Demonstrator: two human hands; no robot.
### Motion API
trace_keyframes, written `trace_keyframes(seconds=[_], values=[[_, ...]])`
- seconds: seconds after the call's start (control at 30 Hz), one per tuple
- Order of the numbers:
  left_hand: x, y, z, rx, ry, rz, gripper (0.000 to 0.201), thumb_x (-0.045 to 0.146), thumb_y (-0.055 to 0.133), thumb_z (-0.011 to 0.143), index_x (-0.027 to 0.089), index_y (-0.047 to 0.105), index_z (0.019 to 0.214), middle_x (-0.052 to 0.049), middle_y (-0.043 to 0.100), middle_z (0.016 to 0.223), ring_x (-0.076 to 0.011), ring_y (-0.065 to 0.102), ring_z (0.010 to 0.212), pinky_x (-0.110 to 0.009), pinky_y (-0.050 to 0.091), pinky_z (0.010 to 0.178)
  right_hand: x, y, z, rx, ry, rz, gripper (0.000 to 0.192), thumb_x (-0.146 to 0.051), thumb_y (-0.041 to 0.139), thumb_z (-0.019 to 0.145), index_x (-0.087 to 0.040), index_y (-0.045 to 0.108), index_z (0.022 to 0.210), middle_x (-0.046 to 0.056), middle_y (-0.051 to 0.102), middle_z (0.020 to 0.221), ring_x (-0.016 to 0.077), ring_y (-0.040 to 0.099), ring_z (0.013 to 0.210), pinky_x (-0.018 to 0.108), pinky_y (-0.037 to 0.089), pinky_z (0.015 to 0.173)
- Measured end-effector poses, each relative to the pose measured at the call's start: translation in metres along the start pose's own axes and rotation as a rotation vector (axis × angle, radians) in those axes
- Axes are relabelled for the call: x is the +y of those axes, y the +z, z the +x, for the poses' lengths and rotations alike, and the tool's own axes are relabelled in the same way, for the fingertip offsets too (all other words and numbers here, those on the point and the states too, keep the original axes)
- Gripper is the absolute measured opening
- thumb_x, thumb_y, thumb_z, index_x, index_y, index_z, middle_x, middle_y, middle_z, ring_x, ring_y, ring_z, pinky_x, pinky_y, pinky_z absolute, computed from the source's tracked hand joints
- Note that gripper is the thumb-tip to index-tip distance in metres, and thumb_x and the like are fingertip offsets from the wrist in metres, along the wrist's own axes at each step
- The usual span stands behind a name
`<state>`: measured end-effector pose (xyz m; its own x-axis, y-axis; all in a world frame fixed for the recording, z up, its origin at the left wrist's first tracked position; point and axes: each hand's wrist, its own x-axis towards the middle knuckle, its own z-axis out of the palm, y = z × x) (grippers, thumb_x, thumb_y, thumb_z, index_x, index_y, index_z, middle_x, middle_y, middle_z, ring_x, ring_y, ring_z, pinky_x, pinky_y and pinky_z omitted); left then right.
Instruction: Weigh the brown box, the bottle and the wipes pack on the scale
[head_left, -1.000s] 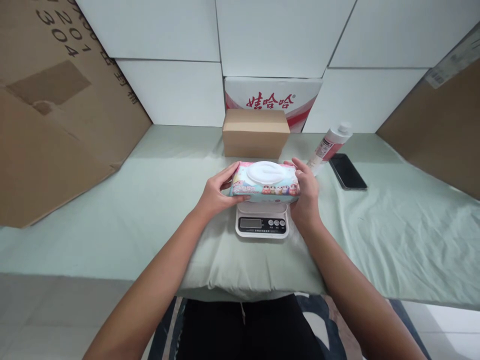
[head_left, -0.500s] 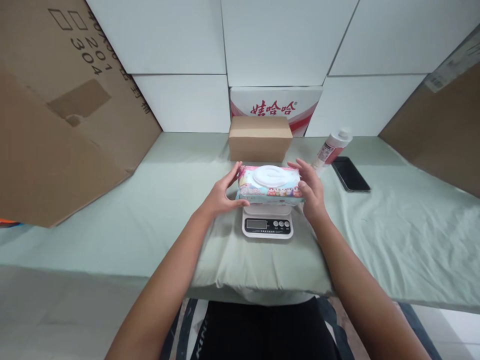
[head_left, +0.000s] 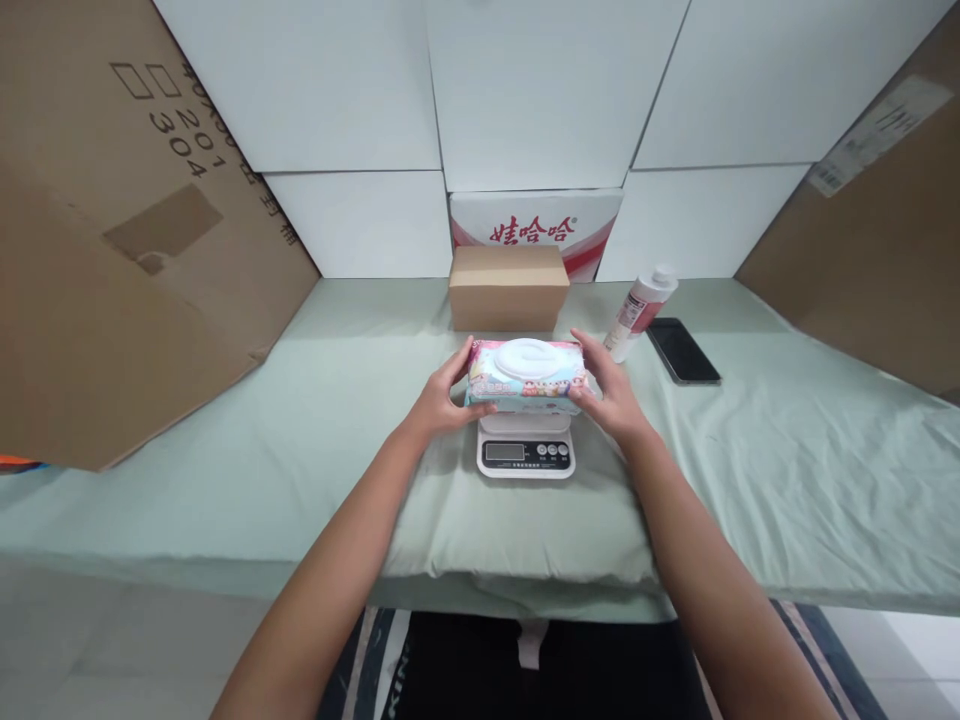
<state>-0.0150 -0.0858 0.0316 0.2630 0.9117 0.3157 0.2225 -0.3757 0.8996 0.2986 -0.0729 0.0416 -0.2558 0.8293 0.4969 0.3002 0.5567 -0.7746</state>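
Both hands are on the wipes pack point(head_left: 525, 373), one at each short end. Left hand point(head_left: 444, 397): thumb along the near lower edge of the pack, fingers curled up round the left end — closed onto it, not a tight fist. Right hand point(head_left: 609, 392): fingers spread along the right end and over the top corner, palm against the side; also clasping the pack. The hands are apart by the pack's full length, with the pack clamped between them.

The pack lies flat, white oval lid facing up, directly over the platform of the kitchen scale point(head_left: 526, 452). Cannot tell whether it rests on the platform or is held just clear of it. The scale's display and buttons stick out on the near side of the pack, uncovered; the reading is too small to make out.

Relative to the scale: small brown carton point(head_left: 508, 288) just behind it, red-and-white printed box point(head_left: 534, 222) behind that against the wall. White bottle point(head_left: 637, 308) lies tilted behind and to the right, black phone point(head_left: 682, 350) flat further right. The scale sits on the green cloth of the worktop point(head_left: 787, 470) — large cardboard sheets lean at both far sides.
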Motion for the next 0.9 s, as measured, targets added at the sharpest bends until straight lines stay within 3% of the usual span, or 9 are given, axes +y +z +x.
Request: trace_keyframes(seconds=[0.13, 0.27, 0.4, 0.5, 0.6, 0.7, 0.8, 0.9], values=[[0.001, 0.003, 0.001, 0.016, -0.015, 0.008, 0.139, 0.070, 0.097, 0.059, 0.018, 0.033, 0.170, -0.022, 0.042, 0.172, -0.0428, 0.042, 0.160, -0.056, 0.036, 0.133, 0.001, -0.008, 0.001, -0.041, 0.025, -0.156, 0.109, -0.080, 0.082, 0.072, -0.025, 0.050, 0.161, 0.017, 0.064, 0.144, 0.0393, 0.064, 0.124, 0.059, 0.054, 0.108], [0.002, 0.007, 0.001, 0.038, -0.042, -0.040, 0.143, 0.071, 0.097, 0.058, 0.016, 0.031, 0.171, -0.024, 0.043, 0.171, -0.0429, 0.044, 0.159, -0.054, 0.042, 0.130, 0.000, 0.003, 0.000, -0.028, 0.049, -0.025, 0.108, -0.076, 0.086, 0.070, -0.025, 0.051, 0.158, 0.017, 0.061, 0.149, 0.0377, 0.068, 0.121, 0.051, 0.059, 0.099], [0.013, 0.012, -0.001, 0.071, -0.041, -0.071, 0.147, 0.071, 0.098, 0.055, 0.019, 0.027, 0.173, -0.021, 0.054, 0.164, -0.0413, 0.052, 0.153, -0.052, 0.047, 0.126, -0.012, 0.014, 0.000, 0.092, 0.023, 0.060, 0.094, -0.076, 0.085, 0.071, -0.025, 0.060, 0.146, 0.015, 0.068, 0.134, 0.0332, 0.071, 0.107, 0.044, 0.062, 0.084], [0.039, 0.030, -0.001, 0.092, 0.026, -0.035, 0.142, 0.070, 0.098, 0.058, 0.019, 0.030, 0.172, -0.020, 0.059, 0.160, -0.0405, 0.057, 0.149, -0.050, 0.049, 0.124, -0.029, -0.005, -0.008, 0.210, -0.018, 0.030, 0.087, -0.080, 0.079, 0.073, -0.023, 0.067, 0.137, 0.015, 0.072, 0.126, 0.0356, 0.071, 0.108, 0.046, 0.062, 0.086], [0.072, 0.076, 0.008, 0.006, 0.135, -0.058, 0.144, 0.073, 0.094, 0.062, 0.017, 0.022, 0.173, -0.020, 0.059, 0.159, -0.0389, 0.060, 0.145, -0.047, 0.049, 0.123, -0.042, -0.054, -0.037, 0.389, -0.042, -0.049, 0.081, -0.083, 0.068, 0.079, -0.025, 0.072, 0.136, 0.014, 0.074, 0.124, 0.0385, 0.071, 0.108, 0.053, 0.059, 0.091], [0.096, 0.144, 0.028, -0.183, 0.162, -0.155, 0.146, 0.072, 0.092, 0.068, 0.023, 0.007, 0.176, -0.018, 0.052, 0.166, -0.0364, 0.054, 0.152, -0.046, 0.047, 0.126, -0.036, -0.116, -0.080, 0.570, 0.018, -0.157, 0.069, -0.081, 0.058, 0.085, -0.032, 0.077, 0.130, 0.014, 0.077, 0.116, 0.0424, 0.071, 0.105, 0.063, 0.053, 0.094], [0.100, 0.210, 0.053, -0.338, 0.082, -0.213, 0.147, 0.068, 0.094, 0.068, 0.024, 0.004, 0.176, -0.021, 0.043, 0.172, -0.0375, 0.045, 0.159, -0.049, 0.043, 0.129, -0.014, -0.171, -0.120, 0.680, 0.160, -0.291, 0.058, -0.075, 0.061, 0.084, -0.034, 0.081, 0.120, 0.017, 0.076, 0.118, 0.0498, 0.068, 0.116, 0.070, 0.046, 0.102], [0.090, 0.256, 0.070, -0.425, 0.006, -0.228, 0.149, 0.063, 0.097, 0.067, 0.025, 0.002, 0.176, -0.020, 0.039, 0.174, -0.0391, 0.042, 0.161, -0.053, 0.042, 0.129, 0.011, -0.208, -0.144, 0.656, 0.282, -0.366, 0.053, -0.074, 0.064, 0.083, -0.036, 0.079, 0.118, 0.017, 0.072, 0.125, 0.0520, 0.063, 0.126, 0.071, 0.041, 0.108]])
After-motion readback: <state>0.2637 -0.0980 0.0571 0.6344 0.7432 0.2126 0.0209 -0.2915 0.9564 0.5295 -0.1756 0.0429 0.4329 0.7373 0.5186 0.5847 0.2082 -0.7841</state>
